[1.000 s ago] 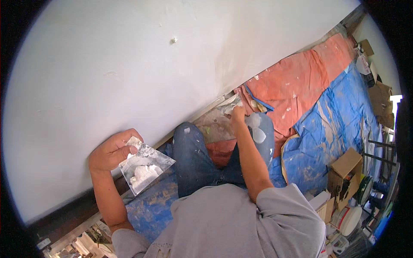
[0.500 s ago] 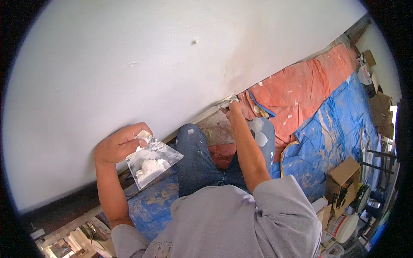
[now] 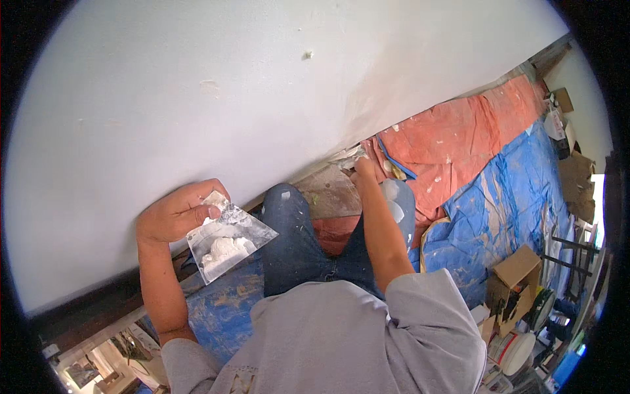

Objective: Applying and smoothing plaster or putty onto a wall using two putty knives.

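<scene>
My left hand [image 3: 177, 213] grips a flat, shiny square plate [image 3: 252, 233], smeared and loaded with white paste [image 3: 225, 253], beside the white wall [image 3: 197, 92]. My right hand [image 3: 364, 169] reaches down between my knees to the wall's foot, its fingers closed by a crumpled pale strip [image 3: 346, 155]; what they hold is hidden. My paint-spotted jeans [image 3: 289, 217] are below, over a dirty bare patch [image 3: 331, 197] and sheeting.
A red tarp [image 3: 446, 138] runs along the wall to the back right, beside a blue tarp [image 3: 499, 210]. An open cardboard box [image 3: 508, 276], a white bucket [image 3: 512, 354] and dark metal bars [image 3: 567, 253] crowd the right side.
Since a second ago my left hand with the plate has risen slightly. My right hand has shifted a little at the wall's foot. The view has shifted slightly.
</scene>
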A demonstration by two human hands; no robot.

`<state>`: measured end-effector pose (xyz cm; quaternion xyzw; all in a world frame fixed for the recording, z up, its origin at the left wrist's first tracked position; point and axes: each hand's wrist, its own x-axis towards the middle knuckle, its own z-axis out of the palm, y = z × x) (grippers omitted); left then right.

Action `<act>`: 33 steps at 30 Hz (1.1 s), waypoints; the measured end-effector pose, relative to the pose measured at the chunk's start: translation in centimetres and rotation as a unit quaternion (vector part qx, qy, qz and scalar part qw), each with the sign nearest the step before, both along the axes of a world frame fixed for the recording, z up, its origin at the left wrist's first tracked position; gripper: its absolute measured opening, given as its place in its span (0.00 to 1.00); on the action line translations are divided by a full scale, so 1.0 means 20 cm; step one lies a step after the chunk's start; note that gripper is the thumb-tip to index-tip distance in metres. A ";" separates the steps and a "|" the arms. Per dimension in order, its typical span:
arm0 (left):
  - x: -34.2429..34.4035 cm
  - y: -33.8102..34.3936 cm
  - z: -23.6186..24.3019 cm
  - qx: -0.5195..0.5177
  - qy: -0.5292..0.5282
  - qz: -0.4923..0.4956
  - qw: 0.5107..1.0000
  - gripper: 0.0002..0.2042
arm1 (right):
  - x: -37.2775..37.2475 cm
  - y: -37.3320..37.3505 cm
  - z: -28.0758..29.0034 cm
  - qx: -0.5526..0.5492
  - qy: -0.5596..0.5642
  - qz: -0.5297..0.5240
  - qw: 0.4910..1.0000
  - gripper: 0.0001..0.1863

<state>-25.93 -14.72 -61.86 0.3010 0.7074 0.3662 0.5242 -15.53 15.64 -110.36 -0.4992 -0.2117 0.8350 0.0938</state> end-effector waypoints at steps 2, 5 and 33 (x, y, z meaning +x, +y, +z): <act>-0.02 0.06 -0.01 0.020 -0.005 -0.026 0.999 0.08 | 0.04 0.15 -0.31 0.123 -0.016 0.085 0.989 0.20; -0.12 0.29 -0.11 0.107 -0.014 -0.130 0.986 0.08 | 0.41 0.85 -0.84 0.430 -0.095 0.139 0.887 0.21; -0.06 0.10 -0.19 0.168 0.077 -0.085 0.979 0.09 | 0.05 0.26 2.51 0.288 0.216 -0.072 0.930 0.10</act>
